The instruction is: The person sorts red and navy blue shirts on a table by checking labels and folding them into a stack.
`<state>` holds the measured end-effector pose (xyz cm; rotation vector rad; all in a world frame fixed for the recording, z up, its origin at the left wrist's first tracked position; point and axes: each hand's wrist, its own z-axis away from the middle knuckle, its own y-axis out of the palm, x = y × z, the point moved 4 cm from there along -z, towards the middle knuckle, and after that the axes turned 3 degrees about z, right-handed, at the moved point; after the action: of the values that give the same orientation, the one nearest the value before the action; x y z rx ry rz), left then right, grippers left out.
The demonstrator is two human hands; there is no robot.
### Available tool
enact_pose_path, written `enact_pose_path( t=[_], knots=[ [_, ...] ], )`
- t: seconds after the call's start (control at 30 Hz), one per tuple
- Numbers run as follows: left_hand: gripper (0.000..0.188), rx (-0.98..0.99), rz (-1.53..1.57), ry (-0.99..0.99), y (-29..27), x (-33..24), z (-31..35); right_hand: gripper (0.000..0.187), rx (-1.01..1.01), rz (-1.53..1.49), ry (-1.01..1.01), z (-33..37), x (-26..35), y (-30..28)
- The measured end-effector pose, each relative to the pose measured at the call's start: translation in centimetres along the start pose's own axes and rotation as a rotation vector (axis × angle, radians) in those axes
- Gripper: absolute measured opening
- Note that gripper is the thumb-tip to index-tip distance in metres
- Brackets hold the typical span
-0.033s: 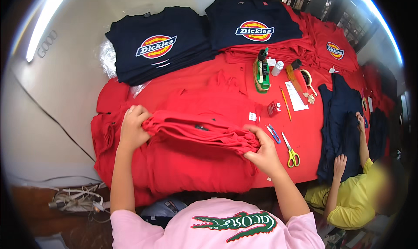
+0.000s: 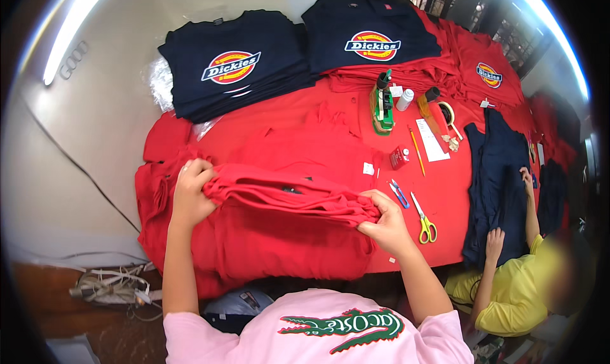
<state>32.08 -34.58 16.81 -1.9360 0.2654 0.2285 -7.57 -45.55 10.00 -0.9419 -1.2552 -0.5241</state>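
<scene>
Both my hands hold up a gathered red shirt (image 2: 289, 195) in front of me, its folded layers stretched between them. My left hand (image 2: 194, 189) is closed round its left end. My right hand (image 2: 384, 223) pinches the right end, thumb towards me. A dark label (image 2: 291, 190) shows in the opening between the layers. Beneath it lies more red fabric (image 2: 286, 249), spread over the table and hanging over the near edge. Just right of my right hand are blue thread snips (image 2: 399, 193) and yellow-handled scissors (image 2: 426, 221).
Stacks of navy shirts (image 2: 244, 40) and red shirts (image 2: 467, 52) line the back. A green tape dispenser (image 2: 382, 106), white bottle (image 2: 405, 99), red bottle (image 2: 399, 158), pencil (image 2: 417, 151) and paper slip (image 2: 433, 141) stand or lie right of centre. At right, another person (image 2: 508, 294) handles navy garments (image 2: 499, 186).
My left hand has lowered slightly, and the red shirt's layers between my hands have shifted a little. My right hand is nearly in the same place.
</scene>
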Motion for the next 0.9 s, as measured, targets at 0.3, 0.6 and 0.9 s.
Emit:
enact_pose_path(
  t=[0.3, 0.6, 0.9],
  knots=[
    [0.030, -0.597, 0.295, -0.230, -17.3, -14.2, 22.5, 0.045, 0.714, -0.434, -0.204, 14.1, 13.2, -0.7],
    [0.042, -0.870, 0.444, 0.209, -27.8, -25.8, 39.2, 0.056, 1.286, -0.563, -0.654, 24.5, 20.8, 0.1],
    [0.034, -1.001, 0.458, 0.271, -29.9, -28.3, 35.4, 0.054, 1.276, -0.597, -0.669, 24.1, 22.5, -0.8]
  ],
)
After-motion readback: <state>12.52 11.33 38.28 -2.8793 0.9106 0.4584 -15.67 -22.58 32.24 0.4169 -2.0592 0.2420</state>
